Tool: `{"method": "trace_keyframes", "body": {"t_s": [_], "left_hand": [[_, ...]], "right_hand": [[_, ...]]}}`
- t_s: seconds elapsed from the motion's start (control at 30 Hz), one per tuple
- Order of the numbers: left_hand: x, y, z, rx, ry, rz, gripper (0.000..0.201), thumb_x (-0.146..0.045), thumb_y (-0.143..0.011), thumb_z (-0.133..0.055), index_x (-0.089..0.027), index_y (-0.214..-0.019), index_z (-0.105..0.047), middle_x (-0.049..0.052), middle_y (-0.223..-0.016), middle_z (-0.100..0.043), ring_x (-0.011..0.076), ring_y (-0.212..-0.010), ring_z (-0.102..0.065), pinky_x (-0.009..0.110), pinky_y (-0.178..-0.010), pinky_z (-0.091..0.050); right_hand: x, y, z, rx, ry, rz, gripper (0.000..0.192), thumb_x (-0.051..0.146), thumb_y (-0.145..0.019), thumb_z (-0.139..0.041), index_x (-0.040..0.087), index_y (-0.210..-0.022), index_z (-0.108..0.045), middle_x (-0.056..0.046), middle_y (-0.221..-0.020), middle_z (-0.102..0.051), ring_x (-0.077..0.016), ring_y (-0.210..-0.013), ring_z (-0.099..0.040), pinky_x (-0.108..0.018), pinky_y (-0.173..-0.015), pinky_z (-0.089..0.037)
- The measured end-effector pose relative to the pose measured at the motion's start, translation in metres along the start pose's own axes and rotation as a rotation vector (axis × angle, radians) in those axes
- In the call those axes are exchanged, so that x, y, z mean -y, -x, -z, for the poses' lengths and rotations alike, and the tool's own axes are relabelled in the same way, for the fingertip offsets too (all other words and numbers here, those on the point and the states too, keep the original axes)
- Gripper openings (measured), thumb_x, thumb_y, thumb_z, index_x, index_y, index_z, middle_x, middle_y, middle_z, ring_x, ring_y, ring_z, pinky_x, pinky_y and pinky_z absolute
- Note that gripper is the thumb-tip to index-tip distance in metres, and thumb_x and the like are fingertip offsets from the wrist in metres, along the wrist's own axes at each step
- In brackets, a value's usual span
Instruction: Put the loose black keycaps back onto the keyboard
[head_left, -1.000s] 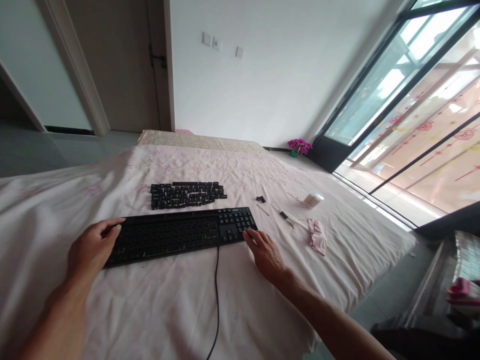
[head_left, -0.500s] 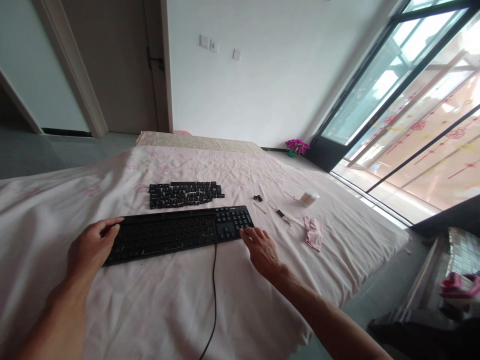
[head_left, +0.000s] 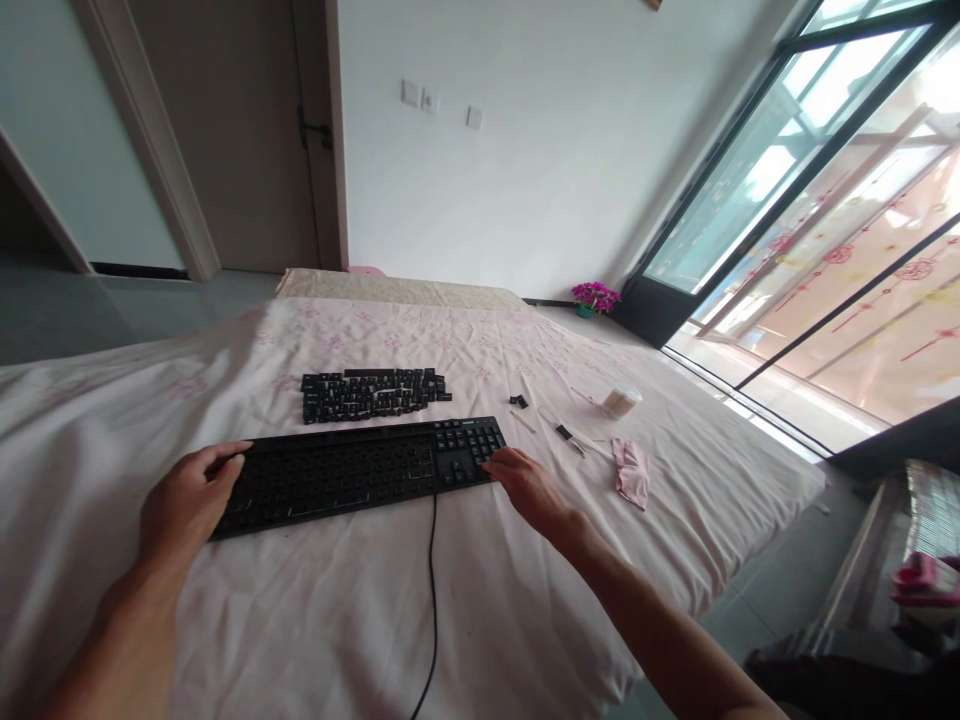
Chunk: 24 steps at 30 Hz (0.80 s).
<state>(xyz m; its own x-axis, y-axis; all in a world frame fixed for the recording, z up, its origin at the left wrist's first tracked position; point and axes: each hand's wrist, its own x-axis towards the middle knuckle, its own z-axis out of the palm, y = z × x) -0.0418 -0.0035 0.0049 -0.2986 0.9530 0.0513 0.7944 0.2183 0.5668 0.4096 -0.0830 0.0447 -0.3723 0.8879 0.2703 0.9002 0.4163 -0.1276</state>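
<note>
Left hand pinches the long plastic keyboard; right hand, bunched, touches its blocky keypad, grip unclear.

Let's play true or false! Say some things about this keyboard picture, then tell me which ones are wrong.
1. The left hand touches the keyboard. True.
2. Every key is off the keyboard. False: the number pad has keys on it.
3. The loose keycaps lie beyond the keyboard. True.
4. Those loose keycaps are white. False: they are black.
5. The pink cloth lies to the right of the keyboard. True.
6. The right hand holds the pink cloth. False: it is at the keyboard's right end.
</note>
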Motion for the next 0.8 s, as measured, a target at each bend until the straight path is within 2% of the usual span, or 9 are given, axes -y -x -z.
{"method": "trace_keyframes", "body": {"t_s": [0.2,0.5,0.67,0.8], "left_hand": [[0.001,-0.001,-0.001,-0.003,-0.01,0.005,0.04,-0.047,-0.086,-0.043,-0.031,-0.115,-0.065,0.003,-0.102,-0.069,0.0203,-0.082,-0.062,0.029,-0.071,-0.043],[-0.001,0.001,0.0,-0.011,-0.011,-0.002,0.04,-0.048,-0.086,-0.043,-0.03,-0.115,-0.065,0.003,-0.102,-0.069,0.0201,-0.084,-0.062,0.028,-0.071,-0.043],[0.0,0.0,-0.001,-0.015,-0.017,0.005,0.04,-0.048,-0.086,-0.043,-0.031,-0.115,-0.065,0.003,-0.104,-0.069,0.0206,-0.085,-0.062,0.029,-0.072,-0.043],[0.001,-0.001,-0.001,0.011,0.003,0.018,0.04,-0.048,-0.086,-0.043,-0.032,-0.115,-0.065,0.003,-0.106,-0.069,0.0209,-0.085,-0.062,0.029,-0.072,-0.043]], "right_hand": [[0.0,0.001,-0.005,0.028,0.112,0.045,0.023,0.015,-0.095,-0.046,0.023,-0.098,-0.067,-0.003,-0.084,-0.061,-0.0166,-0.076,-0.054,-0.027,-0.066,-0.039],[0.022,0.013,-0.016,0.03,0.331,0.008,0.032,0.008,-0.091,-0.044,0.019,-0.117,-0.059,-0.008,-0.093,-0.061,-0.0215,-0.083,-0.053,-0.034,-0.074,-0.041],[0.019,0.015,-0.014,0.026,0.22,-0.04,0.043,0.003,-0.086,-0.047,0.021,-0.123,-0.06,-0.009,-0.096,-0.063,-0.0219,-0.088,-0.054,-0.035,-0.079,-0.042],[-0.002,0.019,-0.013,-0.1,-0.089,-0.101,0.046,0.004,-0.089,-0.039,0.028,-0.117,-0.066,-0.005,-0.099,-0.066,-0.0178,-0.09,-0.058,-0.033,-0.083,-0.045]]}}
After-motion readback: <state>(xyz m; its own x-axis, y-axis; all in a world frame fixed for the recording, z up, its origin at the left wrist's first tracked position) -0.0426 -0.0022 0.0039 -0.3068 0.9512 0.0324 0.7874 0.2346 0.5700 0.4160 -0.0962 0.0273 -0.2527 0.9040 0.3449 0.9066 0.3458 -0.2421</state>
